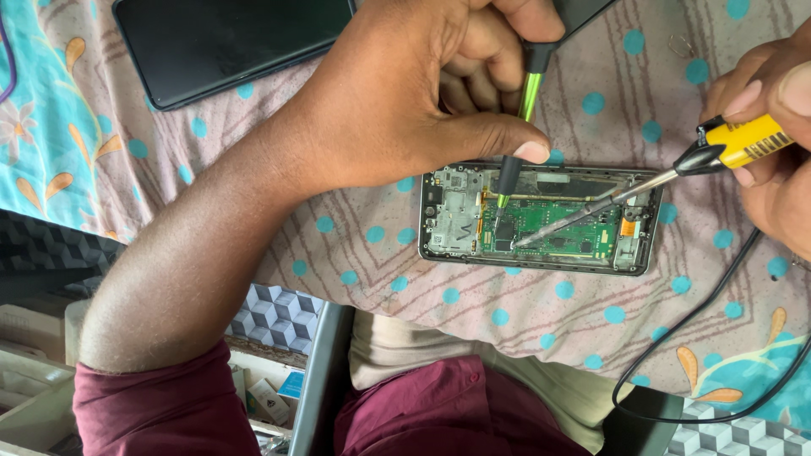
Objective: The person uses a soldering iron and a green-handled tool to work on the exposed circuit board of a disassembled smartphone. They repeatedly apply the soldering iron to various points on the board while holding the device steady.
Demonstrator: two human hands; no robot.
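We are working over the dotted cloth (pixel 355 245), where the opened phone (pixel 539 218) is lying. Our left hand (pixel 414 93) is clamping tweezers (pixel 517 143); our right hand (pixel 773 143) is gripping the soldering iron (pixel 676 173), risking scorching neighbouring parts if its tip slips.

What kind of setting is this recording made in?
Probably an improvised phone-repair spot: an opened phone lies on a patterned cloth, the right hand works a soldering iron on its board, and the left hand holds tweezers.
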